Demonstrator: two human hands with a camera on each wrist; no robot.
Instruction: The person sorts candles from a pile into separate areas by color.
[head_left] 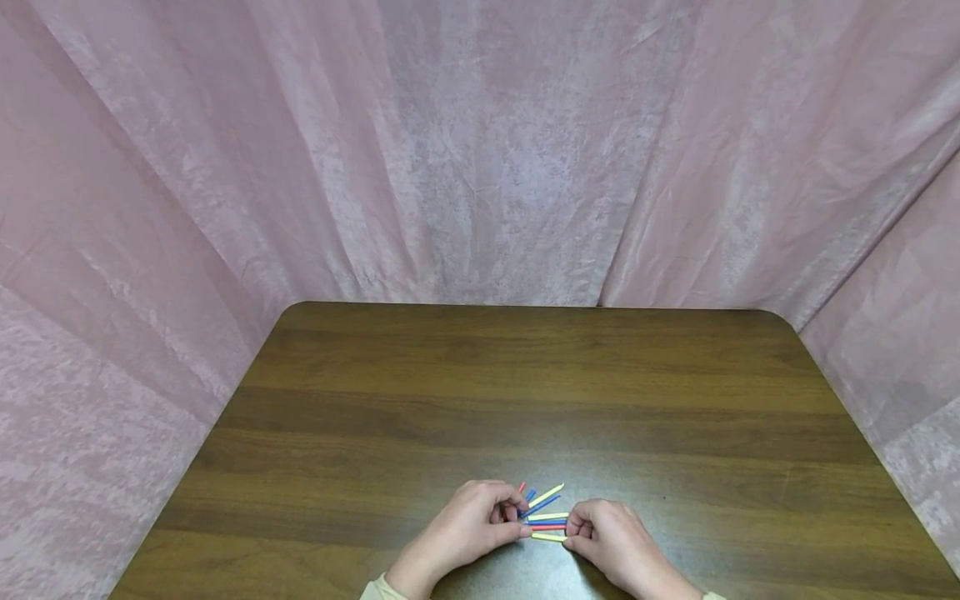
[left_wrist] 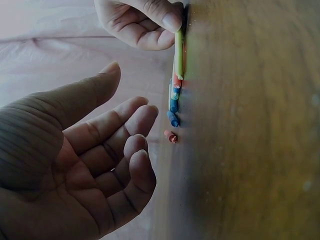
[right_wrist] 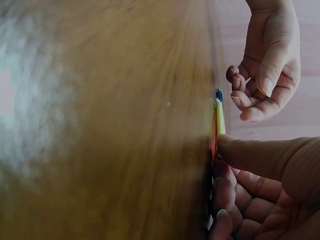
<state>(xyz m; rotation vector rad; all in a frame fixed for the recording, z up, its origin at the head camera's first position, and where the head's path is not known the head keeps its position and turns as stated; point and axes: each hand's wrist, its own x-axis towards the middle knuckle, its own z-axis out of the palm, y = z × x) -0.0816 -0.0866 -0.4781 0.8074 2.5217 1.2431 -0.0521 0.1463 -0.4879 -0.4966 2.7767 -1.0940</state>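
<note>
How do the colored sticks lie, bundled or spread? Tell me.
Spread: in the head view, the colored sticks fan out on the table at differing angles, several nearly parallel.

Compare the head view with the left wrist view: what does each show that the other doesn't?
Only the head view: the table's rounded far corners, the sleeve cuffs, and the coloured sticks fanned out as seen from above.

Only the left wrist view: the left palm, and the blunt ends of a red stick and a blue stick, facing the camera.

Both: the left grip, the right grip at a yellow stick, the table and the pink curtain.
</note>
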